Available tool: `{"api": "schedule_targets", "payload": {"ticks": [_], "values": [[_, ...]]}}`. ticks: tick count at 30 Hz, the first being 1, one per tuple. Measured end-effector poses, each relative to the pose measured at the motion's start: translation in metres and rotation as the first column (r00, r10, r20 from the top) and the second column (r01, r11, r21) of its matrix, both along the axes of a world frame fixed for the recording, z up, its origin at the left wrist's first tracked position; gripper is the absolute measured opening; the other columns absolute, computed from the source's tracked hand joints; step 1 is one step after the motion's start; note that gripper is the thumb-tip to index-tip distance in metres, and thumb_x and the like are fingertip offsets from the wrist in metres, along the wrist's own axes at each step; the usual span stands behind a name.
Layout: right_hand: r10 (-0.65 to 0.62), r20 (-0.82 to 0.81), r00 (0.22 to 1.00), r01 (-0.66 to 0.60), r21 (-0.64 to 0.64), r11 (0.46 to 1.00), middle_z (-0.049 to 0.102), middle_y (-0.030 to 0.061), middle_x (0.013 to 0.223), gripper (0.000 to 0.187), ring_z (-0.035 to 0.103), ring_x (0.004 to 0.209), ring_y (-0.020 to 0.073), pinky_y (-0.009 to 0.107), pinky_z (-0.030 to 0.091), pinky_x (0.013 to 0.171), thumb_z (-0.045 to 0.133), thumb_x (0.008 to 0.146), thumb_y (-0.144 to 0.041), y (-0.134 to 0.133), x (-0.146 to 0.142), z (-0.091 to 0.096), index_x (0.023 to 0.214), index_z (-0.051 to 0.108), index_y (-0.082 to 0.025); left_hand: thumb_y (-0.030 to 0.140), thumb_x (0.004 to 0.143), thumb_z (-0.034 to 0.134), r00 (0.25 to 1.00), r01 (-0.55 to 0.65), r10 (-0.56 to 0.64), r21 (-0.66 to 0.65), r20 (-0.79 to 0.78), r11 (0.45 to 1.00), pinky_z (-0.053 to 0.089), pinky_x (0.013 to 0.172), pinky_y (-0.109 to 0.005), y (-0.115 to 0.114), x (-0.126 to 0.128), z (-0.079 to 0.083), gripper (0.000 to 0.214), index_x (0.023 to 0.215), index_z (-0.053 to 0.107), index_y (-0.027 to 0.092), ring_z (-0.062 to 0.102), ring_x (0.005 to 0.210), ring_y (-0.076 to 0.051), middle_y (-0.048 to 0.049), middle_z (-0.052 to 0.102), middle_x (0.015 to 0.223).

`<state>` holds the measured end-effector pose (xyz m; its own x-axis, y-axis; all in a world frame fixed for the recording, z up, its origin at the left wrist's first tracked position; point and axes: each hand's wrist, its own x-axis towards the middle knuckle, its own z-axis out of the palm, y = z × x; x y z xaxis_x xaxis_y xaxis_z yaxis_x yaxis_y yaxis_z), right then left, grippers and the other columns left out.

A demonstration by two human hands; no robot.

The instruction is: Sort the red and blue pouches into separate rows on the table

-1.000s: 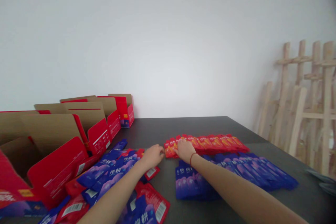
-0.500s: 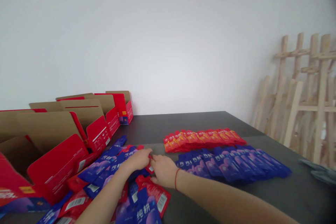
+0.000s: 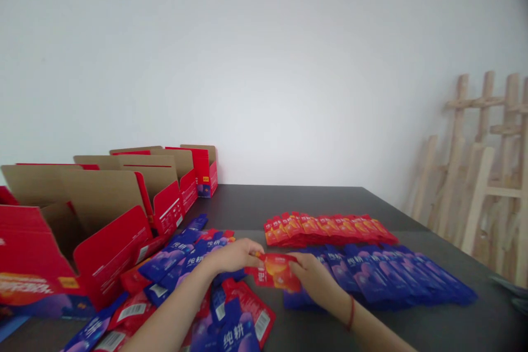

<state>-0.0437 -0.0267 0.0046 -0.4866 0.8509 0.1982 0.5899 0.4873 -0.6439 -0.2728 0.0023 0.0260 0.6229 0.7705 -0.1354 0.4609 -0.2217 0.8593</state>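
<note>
Between my two hands is a red pouch (image 3: 274, 272) with an orange picture, its printed face up. My left hand (image 3: 241, 256) pinches its left end, and my right hand (image 3: 311, 275) grips its right end. Below and left of my hands lies a jumbled pile of blue pouches (image 3: 235, 335) and red pouches (image 3: 251, 305), some showing barcodes. Beyond my right hand, a row of overlapping red pouches (image 3: 330, 228) stretches across the table. In front of it runs a row of overlapping blue pouches (image 3: 383, 275), partly hidden by my right hand.
Open red cardboard boxes (image 3: 107, 247) with brown insides stand along the left side of the dark table (image 3: 289, 198). Wooden easels (image 3: 474, 198) lean near the white wall at the right. A dark, blurred object (image 3: 509, 289) lies at the right edge.
My hands have lifted a red pouch from the pile and moved right with it, now holding it between them. The view has shifted slightly to the left.
</note>
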Motion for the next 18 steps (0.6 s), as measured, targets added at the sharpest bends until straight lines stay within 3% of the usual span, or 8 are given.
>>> {"api": "schedule_targets", "payload": {"ticks": [3,5,7,8,11,13,15,18], "values": [[-0.089,-0.363,0.927,-0.013,-0.27,0.963,0.073,0.0087,0.098,0.04,0.071,0.082,0.0219,0.034,0.058,0.068,0.031,0.092,-0.025,-0.017,0.017,-0.011,0.119,0.06,-0.017,0.047,0.077,0.061,0.99,-0.04,0.057,-0.136,0.129,0.99,0.032,0.049,-0.02,-0.007,0.013,0.002,0.031,0.074,0.058,0.016,0.042,0.051,-0.009,0.0052,0.052,0.059],[-0.13,-0.451,0.883,0.049,-0.187,0.981,0.067,0.0101,0.117,0.04,0.064,0.106,0.0229,0.039,0.053,0.088,0.035,0.093,-0.028,-0.029,0.027,-0.018,0.125,0.057,-0.019,0.052,0.076,0.061,0.984,-0.06,0.086,-0.166,0.154,0.984,0.028,0.045,-0.02,-0.012,0.02,0.004,0.036,0.072,0.056,0.016,0.037,0.047,-0.008,0.0061,0.048,0.055],[-0.073,-0.36,0.93,0.111,0.087,0.99,0.054,0.0111,0.135,0.041,0.048,0.126,0.023,0.043,0.04,0.105,0.037,0.094,-0.028,-0.041,0.037,-0.021,0.131,0.051,-0.02,0.055,0.075,0.063,0.979,-0.07,0.103,-0.186,0.178,0.98,0.025,0.044,-0.02,-0.016,0.025,0.006,0.039,0.071,0.055,0.016,0.035,0.046,-0.007,0.0062,0.046,0.055],[-0.008,-0.259,0.966,0.074,0.246,0.967,0.047,0.0114,0.142,0.044,0.041,0.133,0.0237,0.045,0.034,0.109,0.041,0.093,-0.03,-0.045,0.042,-0.02,0.136,0.047,-0.02,0.055,0.074,0.064,0.974,-0.072,0.113,-0.203,0.195,0.977,0.025,0.044,-0.02,-0.017,0.028,0.006,0.04,0.072,0.055,0.016,0.035,0.047,-0.007,0.006,0.047,0.056],[0.164,0.128,0.978,-0.208,0.568,0.796,0.037,0.0111,0.149,0.062,0.028,0.139,0.0249,0.048,0.02,0.115,0.054,0.089,-0.043,-0.053,0.049,-0.012,0.143,0.036,-0.018,0.055,0.071,0.068,0.96,-0.063,0.133,-0.273,0.246,0.96,0.026,0.045,-0.02,-0.021,0.032,0.003,0.042,0.071,0.054,0.016,0.035,0.048,-0.007,0.0059,0.047,0.058],[0.138,0.281,0.95,-0.295,0.654,0.696,0.04,0.0067,0.148,0.056,0.027,0.14,0.0206,0.044,0.015,0.117,0.052,0.091,-0.043,-0.053,0.048,-0.008,0.141,0.039,-0.019,0.053,0.071,0.07,0.949,-0.04,0.141,-0.338,0.28,0.94,0.03,0.049,-0.02,-0.021,0.033,-0.001,0.04,0.071,0.053,0.016,0.037,0.05,-0.007,0.0052,0.05,0.06],[0.074,0.328,0.942,-0.297,0.708,0.641,0.044,0.0006,0.146,0.039,0.026,0.14,0.0143,0.037,0.015,0.118,0.042,0.098,-0.03,-0.051,0.043,-0.007,0.136,0.044,-0.022,0.049,0.07,0.072,0.944,-0.014,0.146,-0.403,0.296,0.915,0.035,0.056,-0.021,-0.021,0.033,-0.005,0.039,0.072,0.054,0.016,0.044,0.056,-0.009,0.0032,0.054,0.065],[0.086,0.351,0.932,-0.335,0.749,0.572,0.052,-0.003,0.14,0.032,0.029,0.138,0.0102,0.028,0.021,0.117,0.035,0.101,-0.025,-0.052,0.036,-0.012,0.128,0.052,-0.02,0.048,0.067,0.075,0.96,0.012,0.115,-0.446,0.256,0.895,0.035,0.057,-0.021,-0.022,0.033,-0.007,0.038,0.072,0.056,0.015,0.044,0.058,-0.01,0.0031,0.054,0.066]]}}
